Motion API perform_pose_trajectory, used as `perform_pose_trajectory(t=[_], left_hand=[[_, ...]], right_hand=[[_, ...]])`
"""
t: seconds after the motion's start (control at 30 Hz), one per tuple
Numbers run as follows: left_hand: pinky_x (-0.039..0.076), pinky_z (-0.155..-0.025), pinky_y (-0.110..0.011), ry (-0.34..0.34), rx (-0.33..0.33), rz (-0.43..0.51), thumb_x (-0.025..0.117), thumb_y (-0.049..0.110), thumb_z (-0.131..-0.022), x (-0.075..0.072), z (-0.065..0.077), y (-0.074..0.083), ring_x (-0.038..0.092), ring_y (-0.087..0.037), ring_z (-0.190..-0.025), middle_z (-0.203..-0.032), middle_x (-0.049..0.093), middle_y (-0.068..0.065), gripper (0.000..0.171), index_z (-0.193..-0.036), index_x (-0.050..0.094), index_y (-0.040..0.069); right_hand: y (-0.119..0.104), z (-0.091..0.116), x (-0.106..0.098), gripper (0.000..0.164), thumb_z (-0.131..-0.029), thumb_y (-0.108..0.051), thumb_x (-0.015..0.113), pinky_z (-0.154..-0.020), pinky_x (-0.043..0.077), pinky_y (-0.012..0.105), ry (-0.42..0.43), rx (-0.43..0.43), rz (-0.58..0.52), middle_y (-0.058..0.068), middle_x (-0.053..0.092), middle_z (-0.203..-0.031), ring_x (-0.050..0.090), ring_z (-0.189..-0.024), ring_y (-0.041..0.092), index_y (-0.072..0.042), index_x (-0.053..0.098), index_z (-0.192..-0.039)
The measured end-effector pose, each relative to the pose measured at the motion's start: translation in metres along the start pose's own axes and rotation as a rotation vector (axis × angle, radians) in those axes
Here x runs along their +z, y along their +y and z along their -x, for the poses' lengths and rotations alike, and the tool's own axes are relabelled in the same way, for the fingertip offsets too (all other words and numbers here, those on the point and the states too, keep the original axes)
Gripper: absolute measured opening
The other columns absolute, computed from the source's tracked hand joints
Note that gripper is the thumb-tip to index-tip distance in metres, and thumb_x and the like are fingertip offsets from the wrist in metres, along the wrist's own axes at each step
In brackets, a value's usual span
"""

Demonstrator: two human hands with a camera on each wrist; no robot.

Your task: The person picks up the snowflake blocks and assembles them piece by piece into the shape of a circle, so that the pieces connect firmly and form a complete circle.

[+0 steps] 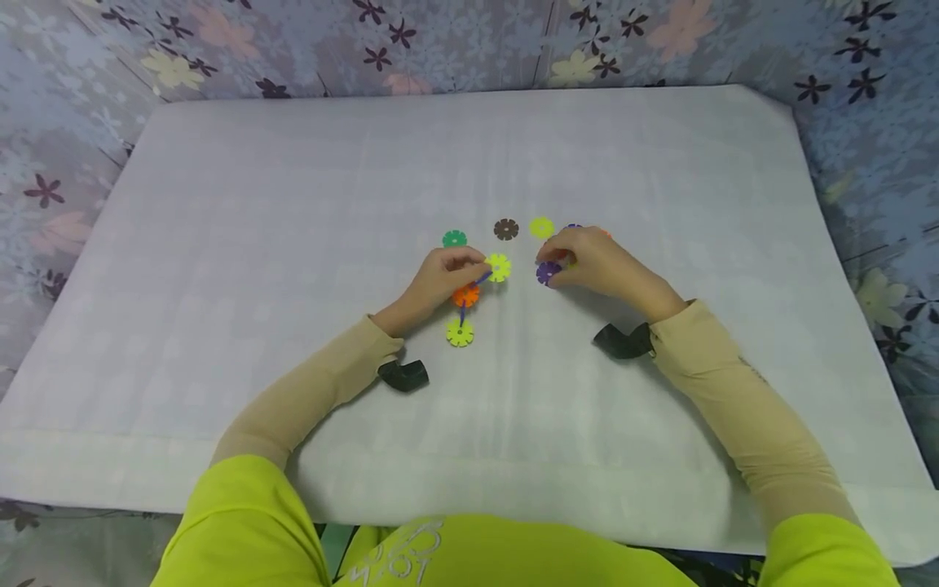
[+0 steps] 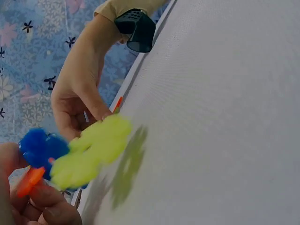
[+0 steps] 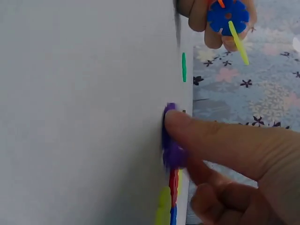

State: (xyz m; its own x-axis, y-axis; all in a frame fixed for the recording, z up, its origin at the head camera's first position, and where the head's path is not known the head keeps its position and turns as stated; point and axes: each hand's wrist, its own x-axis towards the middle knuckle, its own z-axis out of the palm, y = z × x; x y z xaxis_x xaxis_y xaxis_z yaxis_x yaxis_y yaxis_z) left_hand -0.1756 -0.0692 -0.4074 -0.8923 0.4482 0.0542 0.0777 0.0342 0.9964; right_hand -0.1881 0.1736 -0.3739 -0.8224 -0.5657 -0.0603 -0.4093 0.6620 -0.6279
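My left hand [image 1: 446,275] pinches a linked chain of notched plastic discs. A blue disc [image 2: 43,149], an orange disc [image 1: 465,296] and two yellow-green discs, one at the upper end [image 1: 499,267] and one at the lower end [image 1: 460,333], belong to it. The chain appears raised, with a shadow on the cloth in the left wrist view. To the right, my right hand [image 1: 597,259] pinches a purple disc [image 1: 547,272] between thumb and fingers, close to the tabletop. Some discs beneath and behind that hand are partly hidden.
Loose discs lie beyond the hands: a green one [image 1: 455,238], a brown one [image 1: 506,229] and a yellow one [image 1: 542,227]. An orange disc [image 1: 605,233] peeks out behind the right hand. Dark wrist mounts [image 1: 403,376] stick out from both sleeves above the white-covered table [image 1: 293,187].
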Motion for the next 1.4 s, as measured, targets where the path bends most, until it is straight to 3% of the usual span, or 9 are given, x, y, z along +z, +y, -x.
perform_pose_trajectory(t=[0.17,0.37,0.47,0.7,0.97,1.13,1.27,1.4], left_hand=[[0.039,-0.061,-0.022,0.024,-0.033,-0.013,0.055,0.001,-0.087,0.001,0.0,0.0,0.048,-0.012,-0.065,-0.079,0.06,-0.005,0.012,-0.091,0.059,-0.01],[0.039,-0.061,-0.021,0.057,-0.063,-0.053,0.055,0.004,-0.088,0.002,-0.001,0.0,0.048,-0.01,-0.066,-0.081,0.061,-0.009,0.016,-0.095,0.06,-0.01],[0.041,-0.063,-0.022,0.051,-0.067,-0.063,0.055,0.005,-0.088,0.002,-0.002,-0.001,0.05,-0.01,-0.067,-0.081,0.061,-0.008,0.017,-0.095,0.061,-0.01],[0.04,-0.061,-0.021,0.013,-0.084,-0.095,0.056,0.009,-0.089,0.002,-0.002,-0.001,0.047,-0.01,-0.064,-0.078,0.061,-0.007,0.019,-0.093,0.063,-0.009],[0.034,-0.052,-0.021,-0.057,-0.049,-0.121,0.054,0.007,-0.09,0.002,0.0,0.0,0.039,-0.008,-0.053,-0.062,0.05,-0.003,0.017,-0.083,0.06,-0.007],[0.034,-0.05,-0.021,-0.046,-0.122,-0.074,0.053,0.009,-0.089,0.003,0.001,0.003,0.04,-0.009,-0.052,-0.059,0.049,-0.002,0.016,-0.081,0.058,-0.004],[0.034,-0.05,-0.021,-0.035,-0.154,-0.054,0.052,0.01,-0.089,0.003,0.001,0.004,0.042,-0.01,-0.054,-0.06,0.049,-0.002,0.015,-0.081,0.057,-0.002],[0.034,-0.051,-0.021,-0.034,-0.156,-0.012,0.052,0.01,-0.089,0.003,0.0,0.003,0.043,-0.011,-0.056,-0.062,0.05,-0.002,0.014,-0.082,0.057,-0.001]], right_hand=[[0.001,-0.002,0.009,0.014,-0.074,0.001,0.071,-0.069,0.041,0.03,0.129,-0.091,-0.098,0.004,0.059,-0.084,0.052,-0.078,0.019,-0.002,0.065,-0.086],[-0.014,-0.001,0.021,0.008,-0.077,0.008,0.065,-0.07,0.047,0.025,0.296,-0.144,-0.471,0.015,0.062,-0.082,0.061,-0.076,0.019,0.007,0.061,-0.084],[-0.024,0.002,0.024,0.008,-0.076,0.013,0.063,-0.068,0.048,0.025,0.323,-0.166,-0.583,0.021,0.06,-0.081,0.063,-0.074,0.019,0.012,0.058,-0.082],[-0.021,0.004,0.035,0.006,-0.076,0.015,0.061,-0.067,0.048,0.025,0.316,-0.2,-0.668,0.025,0.059,-0.08,0.062,-0.073,0.023,0.016,0.055,-0.077],[-0.002,-0.005,0.052,0.01,-0.075,0.019,0.06,-0.066,0.049,0.027,0.314,-0.272,-0.69,0.019,0.061,-0.079,0.062,-0.074,0.021,0.01,0.055,-0.074],[-0.015,-0.002,0.05,0.01,-0.073,0.023,0.058,-0.069,0.049,0.029,0.347,-0.309,-0.7,0.022,0.06,-0.081,0.061,-0.075,0.023,0.013,0.055,-0.076],[-0.028,0.002,0.038,0.014,-0.074,0.025,0.053,-0.075,0.046,0.027,0.387,-0.281,-0.521,0.024,0.06,-0.087,0.058,-0.082,0.026,0.012,0.057,-0.08],[-0.018,0.0,0.026,0.023,-0.074,0.022,0.044,-0.07,0.042,0.025,0.52,-0.143,-0.364,0.018,0.061,-0.093,0.053,-0.084,0.024,0.008,0.06,-0.082]])
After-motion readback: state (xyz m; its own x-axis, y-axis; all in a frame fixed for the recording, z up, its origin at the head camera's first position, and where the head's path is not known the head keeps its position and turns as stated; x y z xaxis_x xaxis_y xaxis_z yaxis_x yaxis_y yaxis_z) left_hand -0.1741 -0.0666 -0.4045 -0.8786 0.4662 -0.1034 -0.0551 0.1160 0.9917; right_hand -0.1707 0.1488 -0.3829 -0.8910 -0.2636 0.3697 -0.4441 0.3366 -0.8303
